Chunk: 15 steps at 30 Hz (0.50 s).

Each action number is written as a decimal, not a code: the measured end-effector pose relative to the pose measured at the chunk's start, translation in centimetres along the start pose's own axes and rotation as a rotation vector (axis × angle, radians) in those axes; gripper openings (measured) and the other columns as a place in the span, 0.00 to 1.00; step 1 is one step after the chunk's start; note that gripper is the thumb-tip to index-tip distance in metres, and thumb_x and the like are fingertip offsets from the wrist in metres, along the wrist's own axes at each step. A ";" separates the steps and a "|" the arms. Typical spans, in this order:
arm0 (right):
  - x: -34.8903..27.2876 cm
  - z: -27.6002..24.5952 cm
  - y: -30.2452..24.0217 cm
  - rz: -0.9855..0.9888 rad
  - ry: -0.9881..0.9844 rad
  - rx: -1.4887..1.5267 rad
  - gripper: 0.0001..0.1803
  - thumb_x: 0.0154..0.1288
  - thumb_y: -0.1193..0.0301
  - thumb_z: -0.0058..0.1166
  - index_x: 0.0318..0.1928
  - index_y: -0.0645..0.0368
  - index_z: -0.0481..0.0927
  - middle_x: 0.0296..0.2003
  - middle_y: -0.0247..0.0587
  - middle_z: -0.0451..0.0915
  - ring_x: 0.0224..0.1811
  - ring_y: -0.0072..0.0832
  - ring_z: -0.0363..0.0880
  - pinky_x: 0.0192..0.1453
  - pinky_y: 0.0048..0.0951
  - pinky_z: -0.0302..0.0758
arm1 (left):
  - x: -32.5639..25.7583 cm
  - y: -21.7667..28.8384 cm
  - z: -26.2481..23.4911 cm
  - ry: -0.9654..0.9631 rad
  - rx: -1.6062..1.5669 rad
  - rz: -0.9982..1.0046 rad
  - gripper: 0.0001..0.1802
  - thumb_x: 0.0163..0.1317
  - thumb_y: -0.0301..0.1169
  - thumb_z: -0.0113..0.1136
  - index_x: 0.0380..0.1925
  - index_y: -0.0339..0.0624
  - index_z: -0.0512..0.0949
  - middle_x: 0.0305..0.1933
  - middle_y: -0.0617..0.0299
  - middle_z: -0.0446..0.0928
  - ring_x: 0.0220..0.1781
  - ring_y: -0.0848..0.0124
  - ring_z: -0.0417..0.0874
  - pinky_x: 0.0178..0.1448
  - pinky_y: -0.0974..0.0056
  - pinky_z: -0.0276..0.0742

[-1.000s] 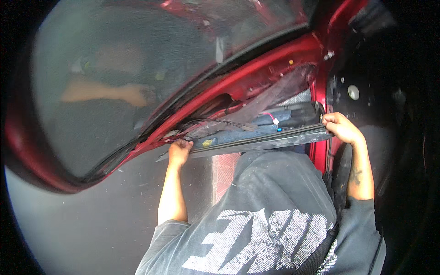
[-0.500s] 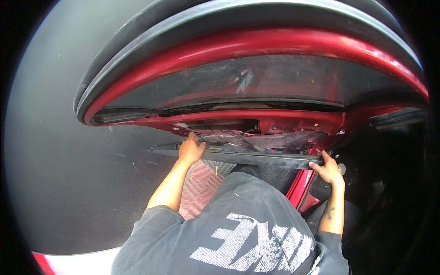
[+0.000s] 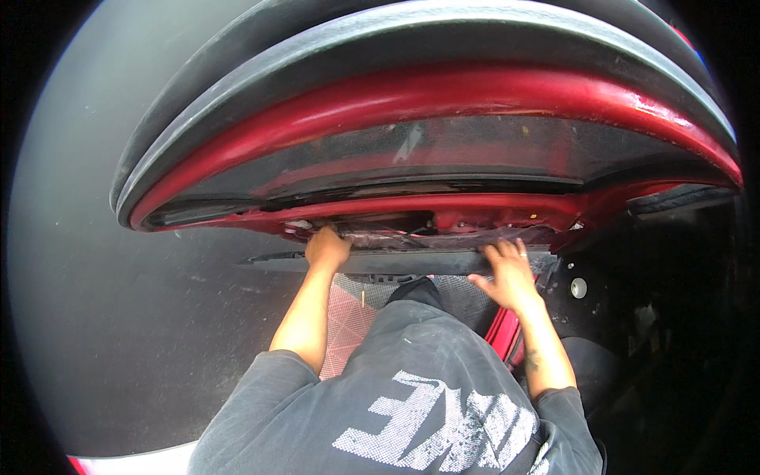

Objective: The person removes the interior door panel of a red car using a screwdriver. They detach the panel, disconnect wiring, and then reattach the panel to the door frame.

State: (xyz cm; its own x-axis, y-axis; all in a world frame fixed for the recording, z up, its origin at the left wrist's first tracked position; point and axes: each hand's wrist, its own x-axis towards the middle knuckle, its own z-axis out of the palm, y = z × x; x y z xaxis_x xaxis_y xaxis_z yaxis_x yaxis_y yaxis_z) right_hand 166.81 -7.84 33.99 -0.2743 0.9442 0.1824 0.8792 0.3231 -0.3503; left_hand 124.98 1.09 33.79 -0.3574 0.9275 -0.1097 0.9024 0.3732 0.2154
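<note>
A long dark door trim panel lies lengthwise in front of me, seen mostly edge-on. It sits against the inner side of a red car door, whose inner metal, thin film and some wiring show behind it. Near the panel's left part, my left hand is closed over the top edge, its fingertips hidden behind it. My right hand rests toward the right end, fingers spread across the top edge and thumb out to the left, without wrapping round the panel.
Above the panel, the red window frame arches around dark glass. Below are a red-and-grey patterned floor and a red door sill. The dark car interior, with a round pale part, lies at the right.
The panel has tipped and come closer against the door. My right hand has left its grip on the right end and shifted left, fingers spread. My left hand stays on the panel.
</note>
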 end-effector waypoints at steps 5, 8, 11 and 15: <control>0.8 3.2 -2.4 -0.203 0.330 0.062 0.22 0.56 0.65 0.80 0.49 0.57 0.85 0.51 0.49 0.81 0.56 0.51 0.81 0.58 0.53 0.77 | -1.2 -0.2 0.4 0.057 -0.113 0.016 0.22 0.58 0.44 0.81 0.50 0.51 0.90 0.53 0.52 0.92 0.59 0.49 0.92 0.64 0.46 0.84; -2.2 6.5 -4.0 -0.021 0.138 0.400 0.12 0.63 0.65 0.75 0.33 0.55 0.83 0.35 0.44 0.82 0.42 0.49 0.83 0.46 0.48 0.80 | -1.5 -1.4 1.6 0.078 -0.162 0.022 0.18 0.59 0.42 0.80 0.48 0.53 0.89 0.49 0.54 0.92 0.56 0.48 0.92 0.61 0.46 0.84; -3.6 9.7 -4.0 -0.187 0.304 0.351 0.13 0.63 0.65 0.75 0.32 0.56 0.83 0.34 0.44 0.82 0.41 0.47 0.83 0.46 0.48 0.81 | -1.7 -1.4 1.5 0.077 -0.189 0.070 0.14 0.62 0.40 0.77 0.45 0.51 0.87 0.48 0.53 0.92 0.55 0.48 0.92 0.60 0.46 0.84; -2.3 9.6 -4.6 -0.264 0.259 0.269 0.14 0.64 0.60 0.74 0.33 0.57 0.86 0.35 0.47 0.86 0.43 0.50 0.86 0.50 0.49 0.83 | -2.4 -1.9 0.9 0.067 -0.107 0.150 0.11 0.69 0.36 0.68 0.49 0.51 0.83 0.46 0.50 0.92 0.54 0.46 0.92 0.61 0.42 0.80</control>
State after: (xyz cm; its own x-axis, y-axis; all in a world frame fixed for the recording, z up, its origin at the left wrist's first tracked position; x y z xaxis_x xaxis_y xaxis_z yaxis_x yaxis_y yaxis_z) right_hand 159.71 -10.90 26.38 -0.3387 0.7909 0.5097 0.6501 0.5883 -0.4809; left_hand 124.33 -1.90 32.79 -0.2393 0.9709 -0.0041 0.9174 0.2275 0.3264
